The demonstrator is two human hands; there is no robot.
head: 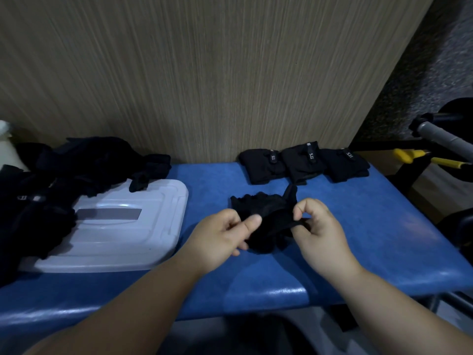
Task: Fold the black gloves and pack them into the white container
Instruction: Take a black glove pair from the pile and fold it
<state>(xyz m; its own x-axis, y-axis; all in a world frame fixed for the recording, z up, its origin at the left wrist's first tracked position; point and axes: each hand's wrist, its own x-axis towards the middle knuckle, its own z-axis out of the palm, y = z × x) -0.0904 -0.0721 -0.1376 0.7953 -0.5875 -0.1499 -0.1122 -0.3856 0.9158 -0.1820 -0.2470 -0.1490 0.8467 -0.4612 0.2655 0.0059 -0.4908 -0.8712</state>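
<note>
A crumpled black glove (268, 216) lies on the blue padded bench (371, 226) in the middle. My left hand (222, 234) pinches its left side between thumb and fingers. My right hand (317, 226) pinches its right edge with curled fingers. Three folded black gloves (304, 162) sit in a row at the back of the bench against the wall. A heap of unfolded black gloves (64, 180) lies at the left, partly over the white container lid (122, 226).
A wood-grain wall panel (204, 73) rises directly behind the bench. To the right, off the bench, stand a grey bar (442, 139) and yellow-handled tools (419, 157). A white object (5, 147) shows at the far left edge.
</note>
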